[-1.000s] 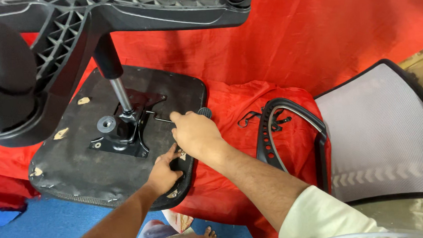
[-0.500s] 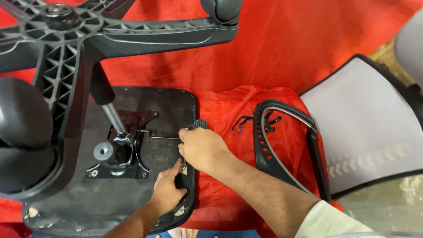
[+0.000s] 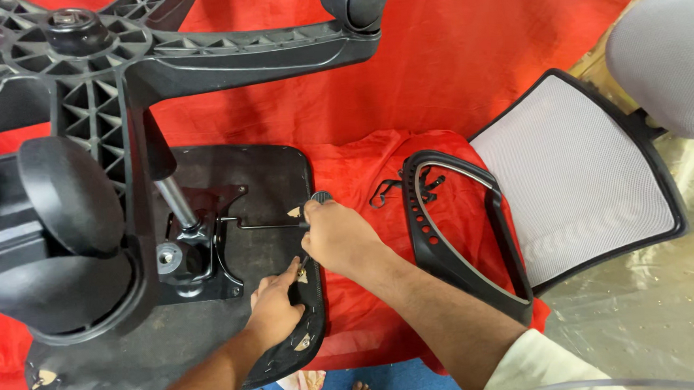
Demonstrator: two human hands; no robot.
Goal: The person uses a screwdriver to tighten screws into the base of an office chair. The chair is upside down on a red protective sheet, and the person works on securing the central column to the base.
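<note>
1. The upturned seat (image 3: 94,358), flat, black and fabric-covered, lies on red cloth (image 3: 467,78).
2. The right hand (image 3: 337,239) is closed on a thin metal lever (image 3: 265,223) above the seat.
3. The left hand (image 3: 274,306) pinches the seat's near edge.
4. One ribbed plastic star base (image 3: 158,62) stands over the seat; one mesh backrest (image 3: 575,175) lies to its right.

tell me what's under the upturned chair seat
A red cloth lies under the black chair seat, spreading out past its edges, with a strip of blue floor at the near edge. What lies directly beneath the seat is covered.
</note>
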